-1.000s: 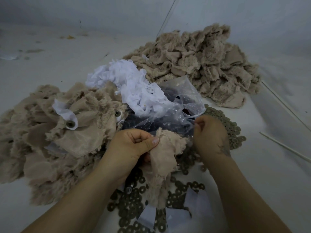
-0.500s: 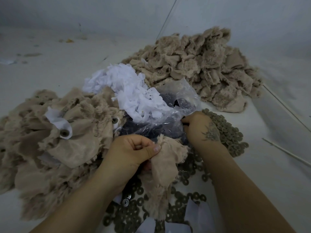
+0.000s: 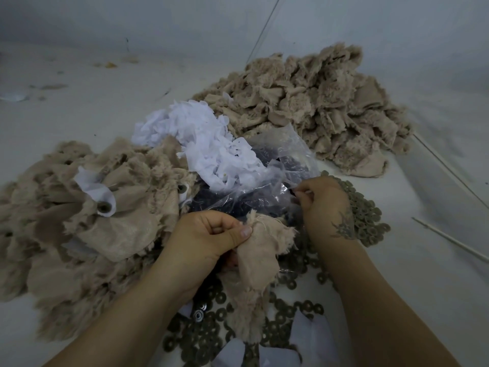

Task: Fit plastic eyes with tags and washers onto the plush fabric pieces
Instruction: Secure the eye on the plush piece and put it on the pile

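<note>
One frayed beige plush piece (image 3: 260, 250) pinched in left hand (image 3: 209, 239), fingers curled.

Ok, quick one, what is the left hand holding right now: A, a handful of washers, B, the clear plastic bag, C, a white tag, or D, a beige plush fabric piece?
D: the left hand pinches the beige plush fabric piece between thumb and fingers, in front of the clear plastic bag.

A toy-making workshop: heaps of beige plush pieces (image 3: 312, 107), white tags (image 3: 211, 152) and loose washers (image 3: 367, 215) cover the table (image 3: 92, 107).
</note>
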`<state>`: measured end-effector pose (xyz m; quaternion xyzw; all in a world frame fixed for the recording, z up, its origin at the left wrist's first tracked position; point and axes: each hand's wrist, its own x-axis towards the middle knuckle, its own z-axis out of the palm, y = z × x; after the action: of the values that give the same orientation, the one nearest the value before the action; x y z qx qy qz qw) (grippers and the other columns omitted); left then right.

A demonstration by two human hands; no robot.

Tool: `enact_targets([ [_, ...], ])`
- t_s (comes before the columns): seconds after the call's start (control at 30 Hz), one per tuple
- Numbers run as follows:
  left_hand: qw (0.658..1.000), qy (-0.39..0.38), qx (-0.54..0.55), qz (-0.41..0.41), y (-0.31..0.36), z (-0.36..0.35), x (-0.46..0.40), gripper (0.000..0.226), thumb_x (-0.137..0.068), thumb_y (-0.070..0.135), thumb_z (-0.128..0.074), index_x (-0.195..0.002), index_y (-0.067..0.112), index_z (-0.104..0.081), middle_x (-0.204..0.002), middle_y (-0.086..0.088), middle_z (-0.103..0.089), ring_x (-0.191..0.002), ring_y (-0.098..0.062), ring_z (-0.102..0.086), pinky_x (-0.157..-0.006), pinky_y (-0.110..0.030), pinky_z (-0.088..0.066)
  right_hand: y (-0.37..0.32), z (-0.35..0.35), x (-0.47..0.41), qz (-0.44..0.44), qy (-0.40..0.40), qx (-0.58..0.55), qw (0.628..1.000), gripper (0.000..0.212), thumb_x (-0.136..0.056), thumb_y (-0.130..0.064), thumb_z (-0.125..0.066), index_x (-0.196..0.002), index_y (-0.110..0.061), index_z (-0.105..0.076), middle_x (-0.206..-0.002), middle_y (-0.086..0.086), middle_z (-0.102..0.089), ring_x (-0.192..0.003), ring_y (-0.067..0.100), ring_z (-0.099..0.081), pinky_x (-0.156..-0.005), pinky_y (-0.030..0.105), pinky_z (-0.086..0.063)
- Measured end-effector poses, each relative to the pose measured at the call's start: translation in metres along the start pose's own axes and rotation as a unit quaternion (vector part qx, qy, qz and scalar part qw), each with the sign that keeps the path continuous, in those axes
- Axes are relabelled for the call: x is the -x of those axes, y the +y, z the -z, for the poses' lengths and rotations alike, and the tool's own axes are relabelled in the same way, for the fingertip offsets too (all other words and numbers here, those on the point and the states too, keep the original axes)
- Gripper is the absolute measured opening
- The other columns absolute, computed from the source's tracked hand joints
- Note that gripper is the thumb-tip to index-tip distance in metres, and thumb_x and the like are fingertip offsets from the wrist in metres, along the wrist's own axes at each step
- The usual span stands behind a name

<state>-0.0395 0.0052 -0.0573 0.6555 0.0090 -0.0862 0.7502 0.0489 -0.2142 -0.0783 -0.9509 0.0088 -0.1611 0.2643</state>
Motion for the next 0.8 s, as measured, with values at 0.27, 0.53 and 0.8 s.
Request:
enact_targets([
  [0.27,1.0,-0.003,0.001,0.0,0.001,-0.001,0.002,0.034,-0.057,0.037,-0.081,-0.07,0.007,-0.074,-0.069,-0.019,-0.069,-0.055,-0.023,-0.06,-0.051,-0.028,-0.051,0.002,0.021,0.042,0.011,0.044,-0.012,0.999,0.005,-0.088,-0.005,-0.068,-0.083,-0.005,-0.069,-0.1,0.007,-0.057,-0.082,0.0,-0.033,-0.074,-0.001,-0.026],
  [0.53,1.0,-0.006,0.008,0.003,0.001,0.0,0.003,0.036,-0.055,0.039,-0.082,-0.069,0.007,-0.074,-0.067,-0.02,-0.068,-0.054,-0.023,-0.058,-0.05,-0.027,-0.049,-0.013,0.048,0.075,-0.017,-0.054,-0.001,0.998,0.012,-0.089,-0.014,-0.068,-0.079,-0.022,-0.069,-0.086,-0.007,-0.064,-0.08,0.006,-0.059,-0.058,0.01,-0.032],
  [0.8,1.0,-0.021,0.006,0.0,0.001,-0.002,0.003,0.035,-0.057,0.038,-0.083,-0.071,0.007,-0.075,-0.068,-0.018,-0.07,-0.058,-0.024,-0.059,-0.053,-0.028,-0.052,-0.042,0.041,0.115,-0.115,-0.218,-0.306,0.919,0.008,-0.085,-0.011,-0.074,-0.084,-0.018,-0.079,-0.083,0.0,-0.077,-0.085,0.022,-0.073,-0.08,0.046,-0.06],
])
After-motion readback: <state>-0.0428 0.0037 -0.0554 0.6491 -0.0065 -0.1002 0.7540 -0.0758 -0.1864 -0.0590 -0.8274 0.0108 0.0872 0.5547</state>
